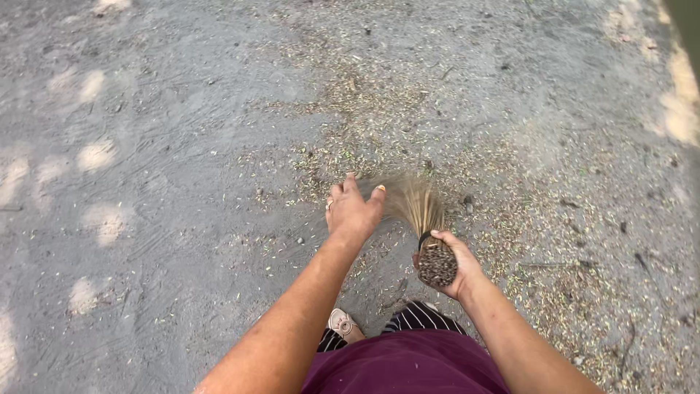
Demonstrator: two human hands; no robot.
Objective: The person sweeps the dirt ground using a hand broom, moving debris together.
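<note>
Straw-coloured bristles of a short bundled broom are fanned over the grey dirt ground, blurred, perhaps mid-sweep. Its bound butt end is gripped by the right hand, fingers clamped around it. The left hand is held just beside the bristles, fingers apart and holding nothing. Leaf litter is scattered nearby

Daylight is even and shaded over the grey ground, with soft dappled sun patches along the left side and a brighter, washed-out strip at the right edge, no hard shadows, focus sharp overall except for motion blur on the broom bristles.
</note>
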